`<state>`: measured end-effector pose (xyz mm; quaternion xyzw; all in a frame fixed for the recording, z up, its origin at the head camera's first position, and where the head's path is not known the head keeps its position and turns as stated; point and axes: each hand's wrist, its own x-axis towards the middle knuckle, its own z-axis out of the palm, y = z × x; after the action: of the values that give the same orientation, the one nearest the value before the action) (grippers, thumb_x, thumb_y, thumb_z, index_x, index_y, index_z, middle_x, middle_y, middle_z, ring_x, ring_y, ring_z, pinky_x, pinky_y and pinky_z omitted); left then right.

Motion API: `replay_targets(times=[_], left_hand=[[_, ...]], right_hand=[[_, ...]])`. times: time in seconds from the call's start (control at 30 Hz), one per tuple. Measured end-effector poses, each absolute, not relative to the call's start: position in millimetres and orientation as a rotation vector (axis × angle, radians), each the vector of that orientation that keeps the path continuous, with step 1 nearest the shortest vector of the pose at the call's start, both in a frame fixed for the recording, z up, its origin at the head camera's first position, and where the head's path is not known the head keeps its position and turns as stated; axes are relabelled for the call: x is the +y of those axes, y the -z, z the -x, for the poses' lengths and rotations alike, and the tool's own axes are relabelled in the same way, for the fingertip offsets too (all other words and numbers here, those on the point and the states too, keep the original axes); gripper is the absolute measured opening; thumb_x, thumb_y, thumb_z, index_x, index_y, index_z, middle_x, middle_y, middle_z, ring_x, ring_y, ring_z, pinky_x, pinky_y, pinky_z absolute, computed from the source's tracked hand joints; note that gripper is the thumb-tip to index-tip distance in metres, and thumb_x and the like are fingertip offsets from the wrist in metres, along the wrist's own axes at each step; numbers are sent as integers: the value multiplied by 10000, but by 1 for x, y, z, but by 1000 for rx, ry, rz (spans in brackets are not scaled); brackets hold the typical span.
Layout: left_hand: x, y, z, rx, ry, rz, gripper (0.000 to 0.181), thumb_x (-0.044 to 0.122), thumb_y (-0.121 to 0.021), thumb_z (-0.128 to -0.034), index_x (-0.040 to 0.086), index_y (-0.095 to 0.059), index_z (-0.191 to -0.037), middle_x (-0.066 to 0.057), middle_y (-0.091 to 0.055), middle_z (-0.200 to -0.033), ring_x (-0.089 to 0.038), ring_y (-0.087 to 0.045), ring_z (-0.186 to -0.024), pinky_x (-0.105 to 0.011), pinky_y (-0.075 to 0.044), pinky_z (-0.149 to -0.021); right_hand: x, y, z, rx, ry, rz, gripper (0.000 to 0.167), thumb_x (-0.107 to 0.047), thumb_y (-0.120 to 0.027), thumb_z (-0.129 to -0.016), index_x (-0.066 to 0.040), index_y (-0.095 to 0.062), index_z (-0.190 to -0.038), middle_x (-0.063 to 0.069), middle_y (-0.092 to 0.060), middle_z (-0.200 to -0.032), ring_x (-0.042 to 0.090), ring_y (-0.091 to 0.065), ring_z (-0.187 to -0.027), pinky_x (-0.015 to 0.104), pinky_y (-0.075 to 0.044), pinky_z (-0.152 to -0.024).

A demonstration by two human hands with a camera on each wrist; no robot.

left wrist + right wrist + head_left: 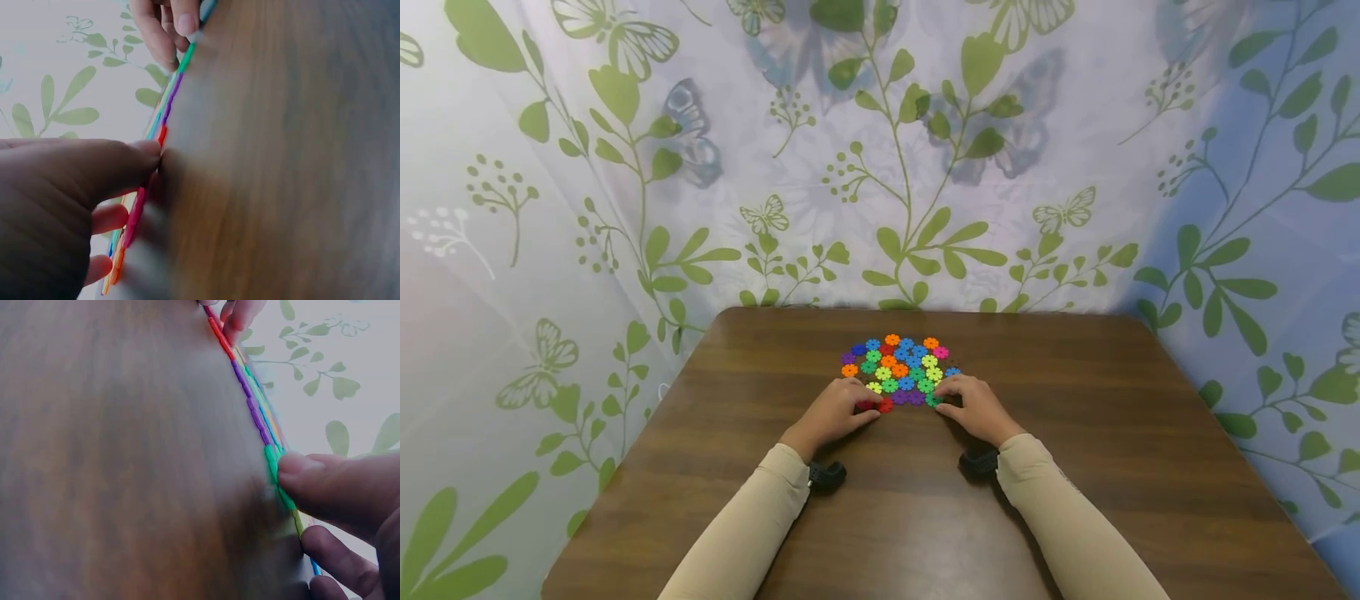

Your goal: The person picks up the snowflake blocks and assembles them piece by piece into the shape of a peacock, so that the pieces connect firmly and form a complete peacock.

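A patch of notched, flower-shaped plastic discs (899,370) in many colours lies flat near the back of the table. At its near left corner, my left hand (837,410) holds a pink disc (134,215) between thumb and fingers, beside a red disc (886,405). Across at the near right corner, my right hand (977,407) pinches a green disc (274,464), its thumb against the rim. Purple discs (908,398) lie between the two hands. The fingers partly cover the discs under them. Both wrist views show the patch nearly edge-on.
The brown wooden table (895,517) has rounded corners and reaches back to a wall hanging (865,167) with leaves and butterflies. Each wrist wears a black band (827,476). A blue disc (952,372) lies at the patch's right edge, close to the right hand.
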<state>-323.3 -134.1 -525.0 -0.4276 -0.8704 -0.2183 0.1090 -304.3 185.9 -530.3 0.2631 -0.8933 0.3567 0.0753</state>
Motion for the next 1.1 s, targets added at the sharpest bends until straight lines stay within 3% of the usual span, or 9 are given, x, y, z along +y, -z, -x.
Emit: replay_targets(times=[0.13, 0.47, 1.1], left_hand=[[-130, 528, 319, -2508, 630, 1232, 175, 197, -816, -960, 124, -823, -1118, 23, -781, -1064, -200, -668, -1010, -437, -512, -918], [-116, 529, 309, -2543, 552, 1048, 93, 289, -810, -965, 198, -818, -982, 73, -757, -1003, -196, -616, -989, -426, -444, -840], [-109, 532, 308, -2606, 677, 1006, 113, 232, -795, -983, 148, -804, -1059, 18, -745, -1068, -231, -580, -1051, -488, -438, -931]], right_hand=[[185, 532, 302, -2685, -1079, -756, 174, -57, -805, -945, -72, -804, -1118, 56, -708, -1209, 333, -629, -1176, 565, -468, -1055], [179, 534, 299, -2619, -1070, -678, 129, -26, -820, -922, -64, -810, -1044, 79, -724, -1152, 341, -633, -1111, 569, -459, -1022], [178, 540, 300, -2614, -1075, -602, 174, -61, -833, -922, -54, -794, -1092, 103, -694, -1177, 350, -617, -1122, 569, -446, -1030]])
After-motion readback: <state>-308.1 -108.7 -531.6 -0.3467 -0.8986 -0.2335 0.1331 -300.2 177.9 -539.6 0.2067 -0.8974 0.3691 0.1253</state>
